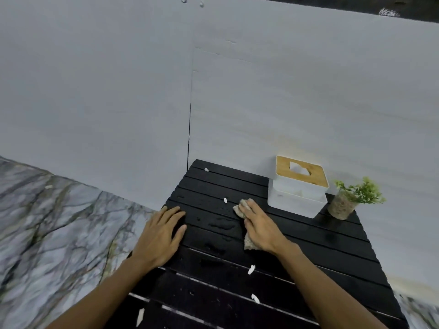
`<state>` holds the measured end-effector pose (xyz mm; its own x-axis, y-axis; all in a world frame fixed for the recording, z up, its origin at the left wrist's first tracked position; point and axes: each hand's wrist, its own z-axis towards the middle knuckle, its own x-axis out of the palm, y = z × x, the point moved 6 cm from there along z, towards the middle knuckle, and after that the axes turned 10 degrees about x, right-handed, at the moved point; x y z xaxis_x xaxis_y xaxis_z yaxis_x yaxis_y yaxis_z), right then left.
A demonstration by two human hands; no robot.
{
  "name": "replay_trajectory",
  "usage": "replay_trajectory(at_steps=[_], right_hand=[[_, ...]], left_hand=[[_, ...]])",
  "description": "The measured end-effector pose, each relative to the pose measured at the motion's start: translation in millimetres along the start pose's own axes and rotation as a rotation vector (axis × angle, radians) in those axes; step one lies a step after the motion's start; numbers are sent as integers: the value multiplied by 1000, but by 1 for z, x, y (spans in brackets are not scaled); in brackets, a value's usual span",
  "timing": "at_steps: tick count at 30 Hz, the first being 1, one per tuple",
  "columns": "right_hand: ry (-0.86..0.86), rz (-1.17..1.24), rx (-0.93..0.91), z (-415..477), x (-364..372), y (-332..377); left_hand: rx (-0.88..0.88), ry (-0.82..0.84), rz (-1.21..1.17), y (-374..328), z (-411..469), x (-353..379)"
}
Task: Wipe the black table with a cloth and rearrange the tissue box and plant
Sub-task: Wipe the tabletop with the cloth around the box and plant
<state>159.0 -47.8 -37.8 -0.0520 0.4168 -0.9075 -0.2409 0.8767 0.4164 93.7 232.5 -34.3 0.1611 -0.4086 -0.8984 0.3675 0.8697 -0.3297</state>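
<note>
A black slatted table (308, 238) stands against a grey wall. My right hand (261, 225) presses flat on a beige cloth (248, 243) in the table's middle, with cloth ends showing above the fingers and below the palm. My left hand (159, 233) rests flat with fingers spread on the table's left edge, holding nothing. A white tissue box (298, 188) with a wooden lid sits at the back right, just beyond my right hand. Right of it, near the table's right edge, stands a small green plant (351, 199) in a speckled pot. Wet patches glisten between my hands.
Small white paper scraps (251, 269) lie scattered on the slats, near and far. A marbled grey floor (59, 222) spreads to the left of the table. The grey wall (261, 103) rises directly behind the box and plant.
</note>
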Motion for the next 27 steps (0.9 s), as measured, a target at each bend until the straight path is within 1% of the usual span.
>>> replay_trajectory(at_steps=[4,6,7,10,12,15,17,20,24,27], right_hand=[[94,24,-203,-17,6,28],[112,79,-240,-27,2,31],[88,122,-232,-29,-5,31],[-94,213,-105,-10,-32,23],[-164,168,29,21,-39,10],[-102,103,194,65,-21,-11],[-81,49,220,82,-6,-11],[-69,-2,136,91,5,13],[52,-18,-120,79,17,43],[102,-3,-254,53,19,50]], left_hand=[[4,-9,12,-1,-2,0],[7,-14,26,-2,-3,-1],[9,-15,32,-3,-2,-1],[6,-20,46,-3,-2,-1],[2,-20,49,-3,-3,1],[9,-35,49,-4,-5,1],[18,-43,52,-5,-4,1],[15,-53,60,-3,-3,-1],[16,-50,56,-1,-3,0],[13,-39,44,-3,-3,2]])
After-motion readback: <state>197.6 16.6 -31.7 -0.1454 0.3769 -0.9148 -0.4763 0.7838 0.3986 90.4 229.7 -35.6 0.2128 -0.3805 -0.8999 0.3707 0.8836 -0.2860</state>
